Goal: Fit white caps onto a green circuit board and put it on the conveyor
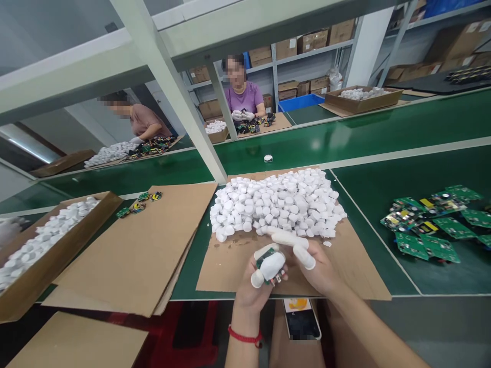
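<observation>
My left hand [249, 289], with a red string bracelet and white finger cots, is shut on a small green circuit board [266, 257] set in a white plastic casing [272, 267]. My right hand [316, 268] is right beside it, its white-cotted fingers spread just above the casing, and I see nothing held between them. Both hands are over a cardboard sheet [226, 263]. A large heap of white plastic caps [274, 204] lies on that sheet, just beyond my fingertips.
Loose green circuit boards [425, 225] lie on the green workbench [368, 148] to the right. A cardboard box of white caps [103, 204] stands at left beside a cardboard sheet [130, 250]. A phone [301, 319] lies below my hands. Two co-workers [243, 94] [148, 122] sit beyond.
</observation>
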The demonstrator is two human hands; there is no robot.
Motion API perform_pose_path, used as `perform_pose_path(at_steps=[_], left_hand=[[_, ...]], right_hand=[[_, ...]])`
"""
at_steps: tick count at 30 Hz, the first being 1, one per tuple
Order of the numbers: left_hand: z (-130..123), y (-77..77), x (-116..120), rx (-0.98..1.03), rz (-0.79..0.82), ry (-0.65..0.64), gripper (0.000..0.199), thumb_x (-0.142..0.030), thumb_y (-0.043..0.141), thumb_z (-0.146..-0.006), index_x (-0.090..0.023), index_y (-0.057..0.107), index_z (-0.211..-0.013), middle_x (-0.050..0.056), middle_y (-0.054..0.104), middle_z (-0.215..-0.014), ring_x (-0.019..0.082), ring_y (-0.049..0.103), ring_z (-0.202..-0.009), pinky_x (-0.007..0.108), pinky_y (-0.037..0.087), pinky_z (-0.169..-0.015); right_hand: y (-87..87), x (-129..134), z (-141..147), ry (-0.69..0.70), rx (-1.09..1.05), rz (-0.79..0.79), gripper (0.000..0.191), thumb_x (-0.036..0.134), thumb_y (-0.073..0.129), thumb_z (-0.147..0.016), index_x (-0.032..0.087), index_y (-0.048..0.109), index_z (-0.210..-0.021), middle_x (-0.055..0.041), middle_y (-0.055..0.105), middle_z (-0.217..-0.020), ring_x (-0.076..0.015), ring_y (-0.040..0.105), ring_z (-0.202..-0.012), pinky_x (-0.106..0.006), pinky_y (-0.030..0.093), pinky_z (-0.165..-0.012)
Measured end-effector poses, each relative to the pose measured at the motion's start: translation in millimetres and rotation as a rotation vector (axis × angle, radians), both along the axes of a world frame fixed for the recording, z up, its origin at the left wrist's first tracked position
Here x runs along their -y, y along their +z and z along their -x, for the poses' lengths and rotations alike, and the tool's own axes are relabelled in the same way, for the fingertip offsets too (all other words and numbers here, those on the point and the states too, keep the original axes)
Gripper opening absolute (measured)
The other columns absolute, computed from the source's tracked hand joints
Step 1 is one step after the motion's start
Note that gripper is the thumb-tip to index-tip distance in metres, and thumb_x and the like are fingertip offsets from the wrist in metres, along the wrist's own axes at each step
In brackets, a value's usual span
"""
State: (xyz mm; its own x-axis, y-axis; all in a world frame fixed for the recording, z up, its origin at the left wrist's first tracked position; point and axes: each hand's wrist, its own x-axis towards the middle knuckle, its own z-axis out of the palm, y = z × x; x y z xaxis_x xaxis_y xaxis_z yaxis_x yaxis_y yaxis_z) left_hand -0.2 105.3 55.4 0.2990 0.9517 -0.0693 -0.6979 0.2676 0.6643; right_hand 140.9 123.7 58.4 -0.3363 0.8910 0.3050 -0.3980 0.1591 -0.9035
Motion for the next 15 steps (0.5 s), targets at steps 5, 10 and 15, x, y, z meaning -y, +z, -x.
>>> perform_pose_path(at_steps=[5,10,15], left_hand=[[-1.0,-1.4,3.4,-0.066,-0.059,0.077,0.052,-0.037,0.085,-0.046,-0.024,0.071,-0.094,0.001,0.070,-0.078,0.011,0.060,-0.064,0.015,0.046,-0.054],[-0.6,-2.3,6.0,-0.109,-0.052,0.109,0.053,-0.036,0.087,-0.040,-0.025,0.073,-0.089,-0.002,0.065,-0.064,0.005,0.050,-0.051,0.014,0.043,-0.049],[0.4,-5.5,7.7,-0.128,-0.037,0.133,0.037,-0.028,0.089,-0.032,-0.025,0.074,-0.065,-0.004,0.060,-0.050,0.008,0.051,-0.047,0.017,0.043,-0.047]], right_hand=[[-4.7,22.4,7.9,-0.247,0.091,-0.046,0.028,0.039,0.049,-0.089,0.029,0.067,-0.108,-0.0066,0.070,-0.103,-0.0251,0.064,-0.097,-0.041,0.050,-0.090],[-0.8,39.4,19.2,-0.347,0.089,-0.121,0.028,0.034,0.049,-0.089,0.034,0.062,-0.115,-0.0065,0.071,-0.100,-0.0244,0.066,-0.094,-0.041,0.051,-0.089],[11.0,36.0,21.0,-0.248,-0.142,-0.052,0.016,0.029,0.057,-0.085,0.033,0.070,-0.095,-0.0013,0.072,-0.065,-0.0238,0.068,-0.085,-0.045,0.050,-0.089]])
